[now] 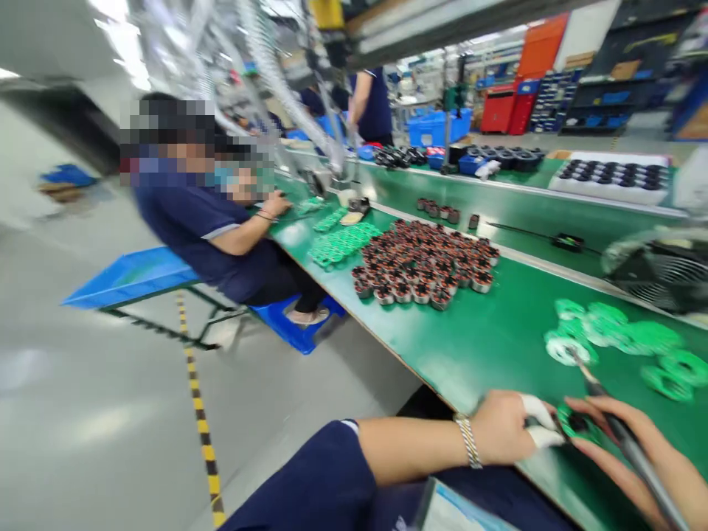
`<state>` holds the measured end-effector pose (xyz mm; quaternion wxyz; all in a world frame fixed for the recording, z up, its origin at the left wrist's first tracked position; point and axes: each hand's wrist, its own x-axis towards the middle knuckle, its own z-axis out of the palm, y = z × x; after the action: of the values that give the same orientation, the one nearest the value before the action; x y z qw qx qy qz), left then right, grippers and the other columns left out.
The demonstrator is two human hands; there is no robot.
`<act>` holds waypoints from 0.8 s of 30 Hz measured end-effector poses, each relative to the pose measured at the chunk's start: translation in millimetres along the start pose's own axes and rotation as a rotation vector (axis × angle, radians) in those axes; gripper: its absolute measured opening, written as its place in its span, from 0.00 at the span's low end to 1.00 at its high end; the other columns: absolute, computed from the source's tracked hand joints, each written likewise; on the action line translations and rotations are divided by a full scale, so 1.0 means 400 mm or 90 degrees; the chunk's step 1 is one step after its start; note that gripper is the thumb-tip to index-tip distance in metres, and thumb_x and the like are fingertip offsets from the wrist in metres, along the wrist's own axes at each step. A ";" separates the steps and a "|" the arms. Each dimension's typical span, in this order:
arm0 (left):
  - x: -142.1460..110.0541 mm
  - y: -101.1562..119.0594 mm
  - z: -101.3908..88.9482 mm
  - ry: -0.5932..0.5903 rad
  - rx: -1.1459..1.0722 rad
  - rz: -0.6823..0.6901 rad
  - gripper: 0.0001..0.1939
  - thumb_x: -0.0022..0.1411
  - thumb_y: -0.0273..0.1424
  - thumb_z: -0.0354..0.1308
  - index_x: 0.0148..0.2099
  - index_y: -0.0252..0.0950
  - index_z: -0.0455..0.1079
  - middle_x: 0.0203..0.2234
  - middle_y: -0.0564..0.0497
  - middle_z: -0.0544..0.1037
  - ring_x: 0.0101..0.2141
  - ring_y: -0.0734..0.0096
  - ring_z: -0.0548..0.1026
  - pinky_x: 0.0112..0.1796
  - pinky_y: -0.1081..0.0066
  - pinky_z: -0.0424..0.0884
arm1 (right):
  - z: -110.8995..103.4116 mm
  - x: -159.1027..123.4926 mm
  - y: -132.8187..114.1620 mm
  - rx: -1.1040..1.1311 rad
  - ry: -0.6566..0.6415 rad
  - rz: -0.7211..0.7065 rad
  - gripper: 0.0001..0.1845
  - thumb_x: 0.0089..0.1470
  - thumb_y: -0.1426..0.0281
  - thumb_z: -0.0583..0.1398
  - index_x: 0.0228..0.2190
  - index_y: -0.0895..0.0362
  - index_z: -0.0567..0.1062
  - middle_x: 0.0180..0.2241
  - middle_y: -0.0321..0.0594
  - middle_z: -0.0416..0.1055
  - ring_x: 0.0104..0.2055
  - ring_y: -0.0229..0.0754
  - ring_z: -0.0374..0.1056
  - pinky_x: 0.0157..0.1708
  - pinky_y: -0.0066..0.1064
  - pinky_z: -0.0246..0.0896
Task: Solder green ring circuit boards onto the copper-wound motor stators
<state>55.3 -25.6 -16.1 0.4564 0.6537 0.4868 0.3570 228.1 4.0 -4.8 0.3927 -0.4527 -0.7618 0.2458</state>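
Note:
My left hand [501,428] wears white finger cots and a chain bracelet, and it pinches a small green-wrapped ring [575,424] low over the green workbench [498,346]. My right hand [669,464] grips a slim pen-shaped tool [638,457], whose thin tip stands above the ring and points away from me. Just beyond both hands lies a loose heap of green rings [613,339]. The held ring is partly hidden by my fingers.
Farther along the bench lie copper-wound coils [425,265] and more green parts [340,243]. A seated co-worker [204,221] works at the bench. A fan [658,269] stands at right, and a white tray of black parts [611,177] sits on the far bench.

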 end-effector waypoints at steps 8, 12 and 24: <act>-0.042 0.023 -0.075 -0.101 -0.132 -0.035 0.04 0.54 0.28 0.57 0.34 0.34 0.72 0.42 0.44 0.78 0.43 0.63 0.75 0.47 0.63 0.69 | -0.055 -0.033 -0.038 0.022 -0.163 0.054 0.20 0.53 0.67 0.60 0.48 0.50 0.62 0.48 0.42 0.70 0.49 0.45 0.68 0.49 0.40 0.65; 0.009 0.026 -0.097 -0.096 -0.299 -0.205 0.11 0.55 0.30 0.57 0.42 0.32 0.67 0.37 0.44 0.78 0.34 0.68 0.78 0.39 0.65 0.72 | -0.060 -0.035 -0.043 0.103 -0.172 0.039 0.23 0.53 0.69 0.60 0.49 0.50 0.58 0.53 0.44 0.65 0.52 0.44 0.66 0.51 0.40 0.64; 0.091 0.053 -0.065 -0.174 -0.229 -0.139 0.08 0.49 0.32 0.61 0.27 0.31 0.69 0.24 0.54 0.71 0.26 0.77 0.68 0.31 0.74 0.65 | -0.103 0.005 -0.045 0.074 -0.291 -0.064 0.27 0.53 0.70 0.59 0.52 0.51 0.55 0.53 0.45 0.64 0.54 0.43 0.64 0.51 0.38 0.62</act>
<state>48.2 13.5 13.4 0.6631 0.5474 0.4168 0.2948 252.5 -1.8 32.7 0.2472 -0.3232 -0.8372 0.3654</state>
